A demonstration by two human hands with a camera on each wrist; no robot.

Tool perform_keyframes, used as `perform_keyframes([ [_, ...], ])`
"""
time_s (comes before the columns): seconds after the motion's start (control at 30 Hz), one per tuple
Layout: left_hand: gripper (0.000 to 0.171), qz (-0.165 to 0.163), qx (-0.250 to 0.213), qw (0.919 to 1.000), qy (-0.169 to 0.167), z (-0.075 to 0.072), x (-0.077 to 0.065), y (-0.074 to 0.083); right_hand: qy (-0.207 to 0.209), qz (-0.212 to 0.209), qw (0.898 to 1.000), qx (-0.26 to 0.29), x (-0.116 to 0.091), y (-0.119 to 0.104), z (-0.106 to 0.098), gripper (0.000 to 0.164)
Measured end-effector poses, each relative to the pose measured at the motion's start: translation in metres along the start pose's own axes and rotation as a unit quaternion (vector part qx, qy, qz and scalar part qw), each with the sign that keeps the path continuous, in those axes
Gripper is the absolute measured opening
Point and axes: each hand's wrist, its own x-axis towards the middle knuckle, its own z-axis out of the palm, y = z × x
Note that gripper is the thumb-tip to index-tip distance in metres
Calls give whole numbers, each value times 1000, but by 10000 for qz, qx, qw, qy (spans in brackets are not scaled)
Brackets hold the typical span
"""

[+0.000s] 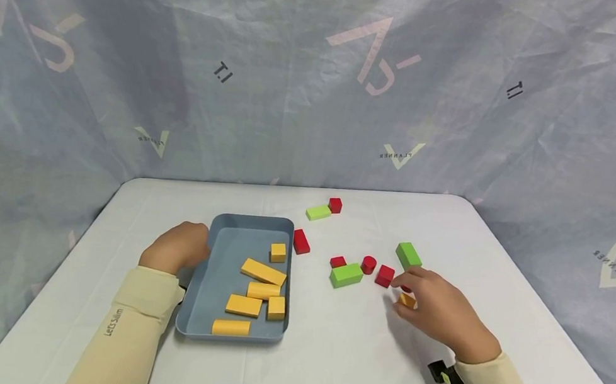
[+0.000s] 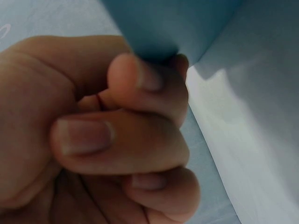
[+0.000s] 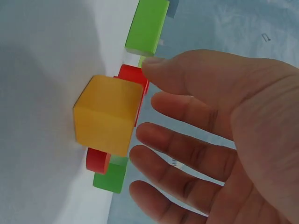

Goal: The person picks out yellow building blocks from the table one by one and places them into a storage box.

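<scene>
My left hand (image 1: pixel 179 247) pinches the left wall of a blue-grey tray (image 1: pixel 196 287) between thumb and curled fingers; the tray's wall (image 2: pixel 173 28) fills the top of the left wrist view. Inside the tray lie several yellow blocks, among them a long bar (image 1: pixel 263 272) and a cylinder (image 1: pixel 231 327). Over the right part of the table, my right hand (image 1: pixel 437 308) is spread around a yellow block (image 3: pixel 107 116), fingertips close by its side and nothing gripped. A red cylinder (image 3: pixel 97 161) lies behind that block, mostly hidden by the hand in the head view.
Beyond the right hand lies a green block (image 1: pixel 408 255). Left of it are a red cube (image 1: pixel 384 276), a red cylinder (image 1: pixel 369 265) and another green block (image 1: pixel 346 275). A red block (image 1: pixel 301 242) sits beside the tray. Farther back are a light green block (image 1: pixel 318 212) and red cube (image 1: pixel 335 205).
</scene>
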Motion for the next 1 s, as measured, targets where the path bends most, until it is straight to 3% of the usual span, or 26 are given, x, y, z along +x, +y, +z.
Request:
perform_keyframes([
  [0.67, 19, -30, 19, 10000, -1, 0, 0, 0, -765, 337, 9963, 174, -1, 8, 9, 28],
  [1.0, 20, -10, -4, 10000, 13, 1, 1, 0, -937, 461, 9944, 132, -1, 6, 12, 29],
])
